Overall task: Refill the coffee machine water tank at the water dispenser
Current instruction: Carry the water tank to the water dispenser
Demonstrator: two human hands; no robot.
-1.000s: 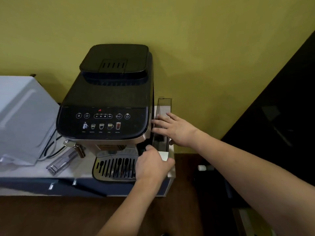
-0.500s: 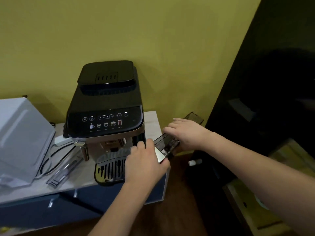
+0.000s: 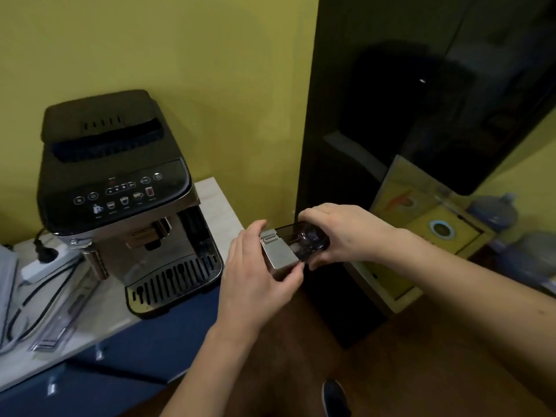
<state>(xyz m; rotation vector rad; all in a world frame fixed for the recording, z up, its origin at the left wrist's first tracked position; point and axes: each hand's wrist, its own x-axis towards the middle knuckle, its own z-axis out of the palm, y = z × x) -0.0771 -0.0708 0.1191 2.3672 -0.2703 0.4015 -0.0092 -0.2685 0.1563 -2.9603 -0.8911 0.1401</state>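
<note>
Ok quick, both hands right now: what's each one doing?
Left hand: closed on the silver front end of the water tank.
Right hand: closed on the tank's dark clear end, clear of the coffee machine.

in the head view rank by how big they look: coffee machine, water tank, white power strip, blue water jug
1. coffee machine
2. water tank, held nearer the camera
3. blue water jug and white power strip: alike, jug farther, unranked
</note>
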